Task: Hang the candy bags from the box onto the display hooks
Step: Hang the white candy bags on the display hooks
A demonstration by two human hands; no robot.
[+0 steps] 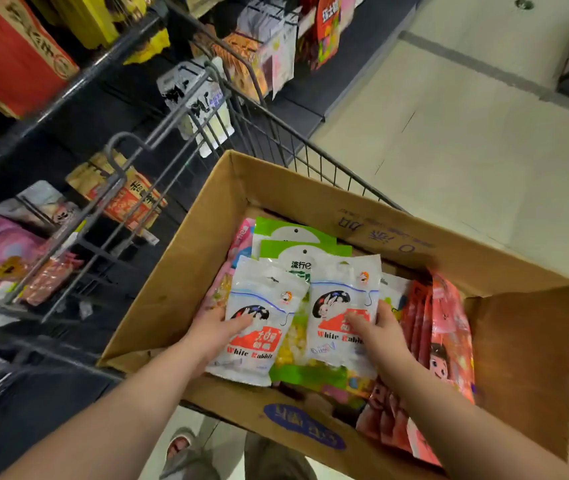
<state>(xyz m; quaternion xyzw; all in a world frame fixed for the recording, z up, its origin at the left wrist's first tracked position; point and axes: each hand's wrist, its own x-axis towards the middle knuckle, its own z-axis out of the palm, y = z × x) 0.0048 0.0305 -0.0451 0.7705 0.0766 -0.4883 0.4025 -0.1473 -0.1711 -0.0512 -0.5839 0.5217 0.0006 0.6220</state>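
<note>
Left hand (pixel 219 329) and right hand (pixel 378 330) grip white bags (pixel 262 296) (in box (pixel 186 271))

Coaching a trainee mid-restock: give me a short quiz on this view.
1. True or false: the left hand grips the left white plastic bag, the right hand the right white plastic bag.
2. What lies under them? A) green plastic bags B) glass jars C) metal tins.
3. Fill in: the red-orange plastic bags stand at the brown cardboard box's ____ side in the picture.
Key: 1 true; 2 A; 3 right.
</note>
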